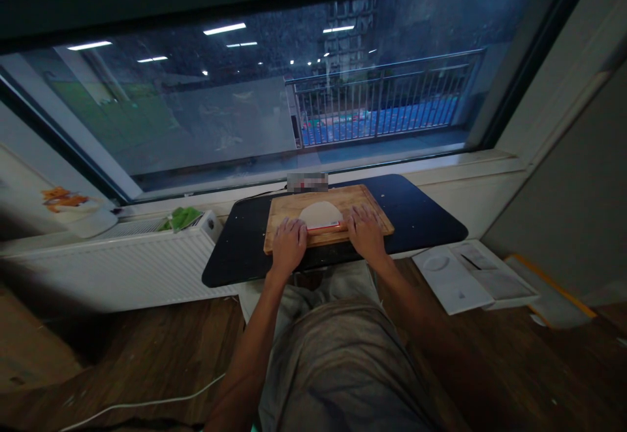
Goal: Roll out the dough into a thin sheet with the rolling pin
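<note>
Rolling pin (325, 227) gripped by left hand (289, 239) and right hand (364, 228), both half-curled, pale dough (321, 213) supported on wooden board (283, 206)

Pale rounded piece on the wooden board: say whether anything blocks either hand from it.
Nothing visible stands between the pale piece and the left hand or the right hand at its sides. A red-edged strip runs along its near side, between the hands.
</note>
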